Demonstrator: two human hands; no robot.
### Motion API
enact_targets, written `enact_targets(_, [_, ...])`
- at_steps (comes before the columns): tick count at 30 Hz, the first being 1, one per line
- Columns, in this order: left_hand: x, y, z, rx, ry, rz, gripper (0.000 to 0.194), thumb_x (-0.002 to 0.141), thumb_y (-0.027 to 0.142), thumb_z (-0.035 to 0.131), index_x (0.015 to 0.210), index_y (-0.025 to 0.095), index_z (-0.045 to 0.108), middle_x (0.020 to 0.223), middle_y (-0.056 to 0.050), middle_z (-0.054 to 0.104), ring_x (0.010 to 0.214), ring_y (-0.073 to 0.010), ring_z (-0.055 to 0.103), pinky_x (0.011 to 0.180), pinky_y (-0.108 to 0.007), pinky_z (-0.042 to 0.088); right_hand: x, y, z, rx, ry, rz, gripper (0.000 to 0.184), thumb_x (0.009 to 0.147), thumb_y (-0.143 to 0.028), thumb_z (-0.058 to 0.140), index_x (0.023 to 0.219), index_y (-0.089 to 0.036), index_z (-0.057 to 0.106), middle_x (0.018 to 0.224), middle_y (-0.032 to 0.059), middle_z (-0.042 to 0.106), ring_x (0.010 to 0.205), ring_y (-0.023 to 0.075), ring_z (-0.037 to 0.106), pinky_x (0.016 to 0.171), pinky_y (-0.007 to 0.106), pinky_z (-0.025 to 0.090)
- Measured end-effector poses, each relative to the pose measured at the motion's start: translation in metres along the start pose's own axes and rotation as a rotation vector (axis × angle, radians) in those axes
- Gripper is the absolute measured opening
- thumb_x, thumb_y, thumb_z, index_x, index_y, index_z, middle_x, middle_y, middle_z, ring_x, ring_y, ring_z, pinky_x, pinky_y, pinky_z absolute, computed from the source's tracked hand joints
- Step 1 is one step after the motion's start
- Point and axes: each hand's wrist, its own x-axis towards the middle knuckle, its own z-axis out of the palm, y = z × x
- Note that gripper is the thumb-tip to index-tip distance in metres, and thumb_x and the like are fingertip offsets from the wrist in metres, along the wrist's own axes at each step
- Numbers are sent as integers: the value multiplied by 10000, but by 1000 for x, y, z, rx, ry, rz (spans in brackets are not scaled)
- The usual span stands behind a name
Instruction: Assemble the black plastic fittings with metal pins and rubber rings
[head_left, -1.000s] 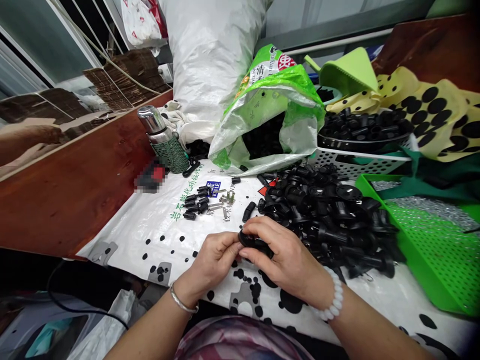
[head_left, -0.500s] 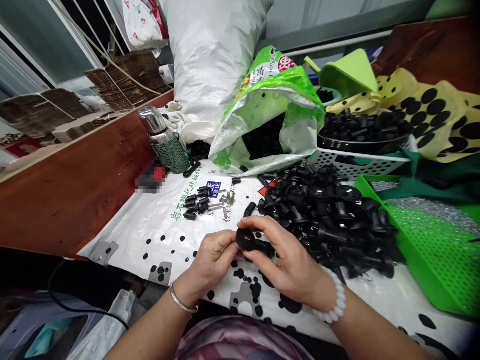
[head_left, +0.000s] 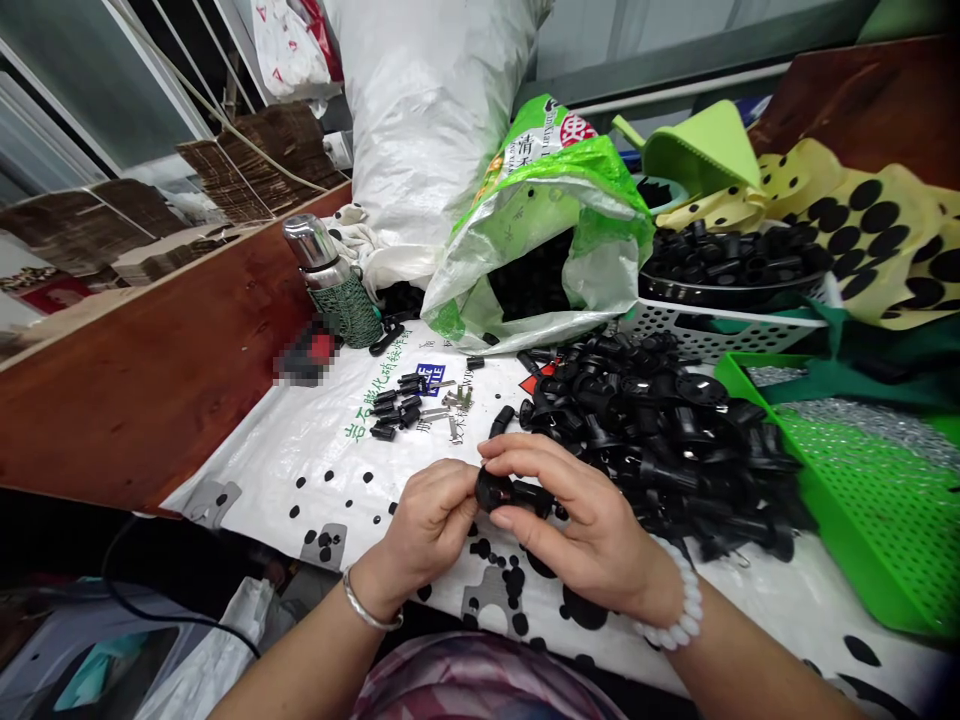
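Note:
A small black part (head_left: 493,488) with a round head and a cylindrical stem is held between my two hands over the white sheet. My right hand (head_left: 577,510) curves around it, fingertips on the head and thumb under the stem. At the head's left edge, the thumb and forefinger of my left hand (head_left: 435,515) are pinched together; whether something smaller is between them is hidden. Right of my hands lies a big heap of similar black parts (head_left: 660,430). Short black cylinders (head_left: 397,403) and flat metal strips (head_left: 454,400) are scattered on the sheet beyond my left hand.
A green perforated tray (head_left: 862,560) holding shiny metal pieces stands at the right. Behind the heap are an open green-and-white bag (head_left: 465,290) and a pan (head_left: 727,295) of black pieces. A metal flask (head_left: 322,255) stands near the wooden board (head_left: 150,370) at left.
The black part has tilted slightly in my fingers, its round face turning away from view. Both hands stay close together in nearly the same place. The view has shifted a little.

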Motion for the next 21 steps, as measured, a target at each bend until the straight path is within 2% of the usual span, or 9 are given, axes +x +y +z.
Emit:
enact_targets(5, [-2,-3,0,11,33,8,161,836,109,443,897,151,586,714,-50,597,694,-155,561,639,-269,460,1,0,2,-51,-25,-45,327,783,-122,572,1101,-167,509,1088,111,603,1039,200,553,882,349,481])
enact_targets(12, [-4,-3,0,5,42,12,150,830,99,454,893,146,582,732,-54,603,700,-150,564,654,-268,467,0,-1,2,-66,-28,-6,401,779,-159,589,1162,-166,468,1065,103,604,988,198,571,849,343,490])
enact_targets(21, [-4,-2,1,-19,33,-3,183,835,114,444,915,153,603,736,-60,622,706,-156,580,652,-273,475,3,-2,1,-104,-10,-54,149,812,-119,521,944,-178,557,988,98,647,931,188,598,814,347,495])
